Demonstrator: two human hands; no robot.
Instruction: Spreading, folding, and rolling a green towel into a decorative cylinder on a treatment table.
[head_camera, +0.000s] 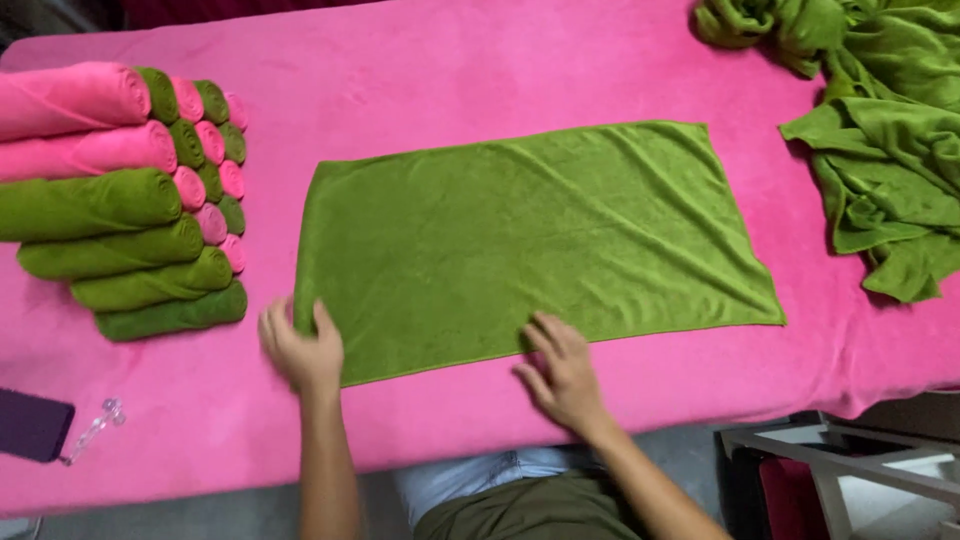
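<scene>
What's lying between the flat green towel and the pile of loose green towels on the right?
Nothing lies there: in the head view, only bare pink table cover separates the flat green towel from the loose green pile.
</scene>
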